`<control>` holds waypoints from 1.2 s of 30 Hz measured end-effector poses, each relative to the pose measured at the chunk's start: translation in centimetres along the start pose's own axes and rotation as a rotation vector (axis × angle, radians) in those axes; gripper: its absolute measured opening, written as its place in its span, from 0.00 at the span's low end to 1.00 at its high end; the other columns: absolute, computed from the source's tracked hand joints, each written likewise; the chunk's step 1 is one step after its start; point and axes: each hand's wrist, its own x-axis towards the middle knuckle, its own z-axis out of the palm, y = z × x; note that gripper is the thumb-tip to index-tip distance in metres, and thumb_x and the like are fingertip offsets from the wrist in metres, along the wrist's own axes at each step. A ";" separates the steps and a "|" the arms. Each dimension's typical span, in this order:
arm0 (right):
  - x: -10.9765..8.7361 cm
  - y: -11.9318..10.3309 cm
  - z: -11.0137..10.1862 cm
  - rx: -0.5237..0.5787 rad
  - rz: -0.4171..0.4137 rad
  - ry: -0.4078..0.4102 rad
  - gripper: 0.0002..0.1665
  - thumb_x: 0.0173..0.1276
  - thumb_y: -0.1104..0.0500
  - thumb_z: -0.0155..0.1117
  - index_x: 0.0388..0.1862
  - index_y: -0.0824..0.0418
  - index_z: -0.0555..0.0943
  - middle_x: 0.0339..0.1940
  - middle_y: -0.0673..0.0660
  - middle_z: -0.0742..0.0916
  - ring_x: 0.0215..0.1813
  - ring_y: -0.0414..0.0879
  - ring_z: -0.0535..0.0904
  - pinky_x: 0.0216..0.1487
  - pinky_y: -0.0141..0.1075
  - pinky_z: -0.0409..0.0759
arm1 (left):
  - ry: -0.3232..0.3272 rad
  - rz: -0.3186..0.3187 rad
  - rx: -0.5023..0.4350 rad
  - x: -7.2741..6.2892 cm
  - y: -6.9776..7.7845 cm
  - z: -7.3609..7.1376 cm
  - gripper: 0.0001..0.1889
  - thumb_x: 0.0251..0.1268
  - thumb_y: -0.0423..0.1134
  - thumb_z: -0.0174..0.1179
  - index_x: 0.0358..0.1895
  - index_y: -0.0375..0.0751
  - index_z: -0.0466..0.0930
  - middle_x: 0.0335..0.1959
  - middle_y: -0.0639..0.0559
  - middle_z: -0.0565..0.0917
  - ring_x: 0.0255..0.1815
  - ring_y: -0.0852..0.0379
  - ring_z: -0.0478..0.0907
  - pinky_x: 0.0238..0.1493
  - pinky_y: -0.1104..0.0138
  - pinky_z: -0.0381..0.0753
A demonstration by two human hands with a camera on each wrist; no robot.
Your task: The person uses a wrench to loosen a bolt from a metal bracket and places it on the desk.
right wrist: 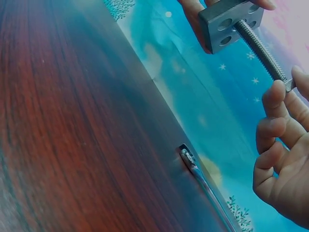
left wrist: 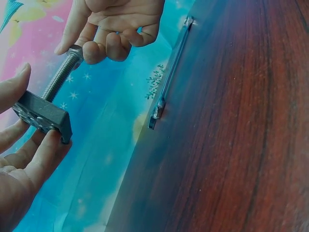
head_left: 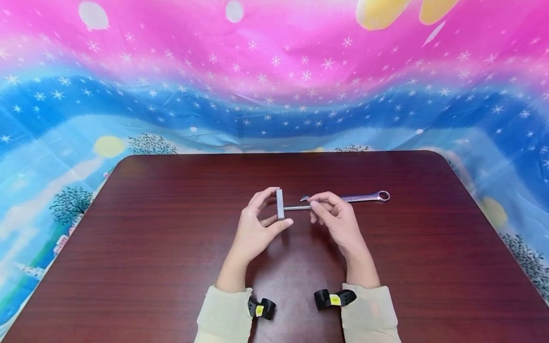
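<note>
My left hand (head_left: 253, 232) grips a grey metal block (head_left: 280, 205) by its edges, thumb on one side and fingers on the other. Several round holes show in the block's face in the right wrist view. A long threaded bolt (right wrist: 260, 50) stands out from that face, its far end at the block. With thumb and forefinger, my right hand (head_left: 340, 220) pinches the bolt's head (left wrist: 76, 52); the other fingers curl loosely below. Both hands hold the pieces above the table. Behind the right hand lies a combination wrench (head_left: 366, 197), its open end partly covered by the fingers.
The dark red wooden table (head_left: 171, 228) extends on all sides of the hands. A colourful printed cloth (head_left: 274, 109) hangs behind its far edge. Black wrist mounts with yellow labels sit at both sleeve cuffs.
</note>
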 end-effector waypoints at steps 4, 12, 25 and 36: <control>0.0 0.1 -0.2 -0.004 -0.024 -0.015 0.16 0.70 0.68 0.62 0.55 0.69 0.77 0.36 0.41 0.87 0.38 0.37 0.81 0.40 0.28 0.80 | 0.020 0.006 0.003 0.0 0.0 -0.1 0.35 0.53 0.28 0.73 0.66 0.50 0.73 0.60 0.50 0.75 0.64 0.50 0.75 0.56 0.61 0.84; -0.1 0.1 -0.3 -0.016 -0.013 -0.039 0.17 0.69 0.67 0.63 0.56 0.68 0.77 0.33 0.40 0.88 0.37 0.39 0.82 0.35 0.30 0.77 | 0.024 0.008 0.002 0.0 0.0 -0.1 0.35 0.53 0.28 0.73 0.66 0.49 0.73 0.60 0.50 0.75 0.63 0.50 0.76 0.55 0.61 0.84; -0.1 0.2 -0.2 -0.006 -0.005 0.007 0.11 0.72 0.65 0.61 0.50 0.69 0.78 0.28 0.43 0.86 0.32 0.37 0.79 0.33 0.31 0.77 | 0.006 0.002 0.001 0.0 0.0 0.1 0.35 0.53 0.28 0.73 0.66 0.50 0.73 0.61 0.50 0.75 0.65 0.50 0.75 0.55 0.61 0.84; 0.0 0.0 -0.2 -0.010 0.005 -0.023 0.14 0.71 0.65 0.62 0.54 0.69 0.77 0.30 0.42 0.87 0.34 0.39 0.81 0.33 0.31 0.77 | 0.014 0.020 0.018 0.0 0.2 0.0 0.35 0.53 0.28 0.73 0.66 0.48 0.73 0.60 0.50 0.75 0.64 0.50 0.75 0.55 0.60 0.84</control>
